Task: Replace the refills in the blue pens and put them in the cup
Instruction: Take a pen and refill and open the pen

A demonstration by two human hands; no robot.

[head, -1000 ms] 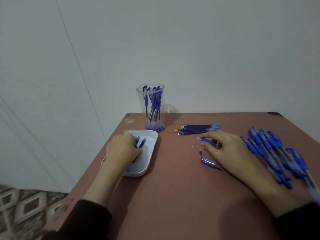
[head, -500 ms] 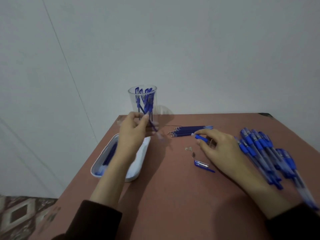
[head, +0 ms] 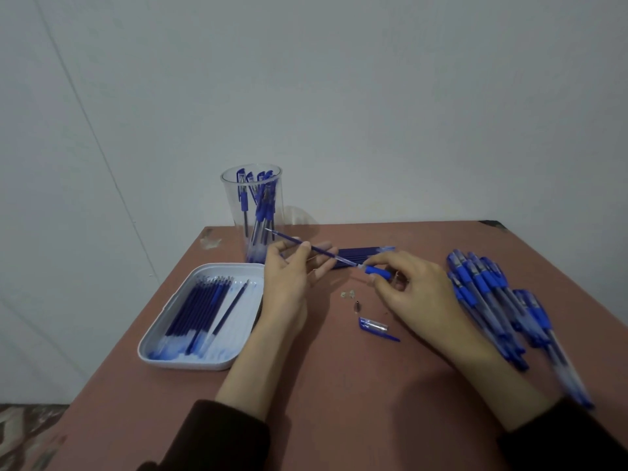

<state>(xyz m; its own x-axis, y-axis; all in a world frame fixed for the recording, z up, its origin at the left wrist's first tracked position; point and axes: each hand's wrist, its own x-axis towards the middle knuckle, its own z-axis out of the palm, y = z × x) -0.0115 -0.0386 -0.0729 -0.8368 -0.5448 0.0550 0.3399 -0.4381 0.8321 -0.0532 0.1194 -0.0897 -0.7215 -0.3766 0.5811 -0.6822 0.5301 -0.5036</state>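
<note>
My left hand [head: 292,277] pinches a thin blue refill [head: 306,247] between thumb and fingertips, its tip pointing up and left. The refill's other end meets the open end of a blue pen barrel [head: 378,270] that my right hand [head: 407,290] grips. Behind them lies a bundle of blue refills [head: 360,253] on the table. The clear cup [head: 253,212] with several blue pens stands at the back left. A heap of blue pens [head: 489,300] lies to the right. A pen cap [head: 373,325], a small metal tip [head: 356,305] and a spring [head: 348,294] lie between my hands.
A white tray [head: 176,321] at the left holds several refills in a row. The reddish-brown table [head: 339,385] ends close behind the cup, against a white wall. The table's left edge runs just beside the tray.
My left hand left the tray, rose past the cup and now holds a refill to the barrel in my right hand. The right hand lifted slightly with the barrel.
</note>
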